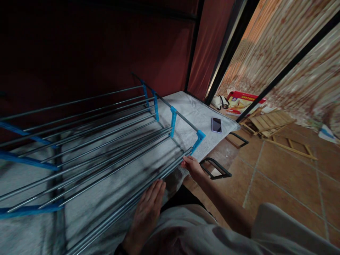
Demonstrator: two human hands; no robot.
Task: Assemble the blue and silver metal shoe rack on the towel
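Observation:
A metal rack with blue plastic brackets (173, 122) and long grey tubes stands across the cloth-covered surface (183, 102). Loose metal tubes (117, 213) lie side by side along the near edge. My left hand (150, 200) rests against these tubes, fingers stretched out and side by side, not wrapped round them. Farther right, my right hand (191, 165) pinches the tubes at their far end, close to the blue corner bracket (198, 141). The undersides of the fingers are hidden.
A phone (216, 125) lies on the cloth at the right. Black metal frames (216, 169) jut out beside the surface. On the tiled floor are a red and yellow box (243, 102) and wooden slatted pieces (272, 122). A patterned curtain (300, 53) hangs behind.

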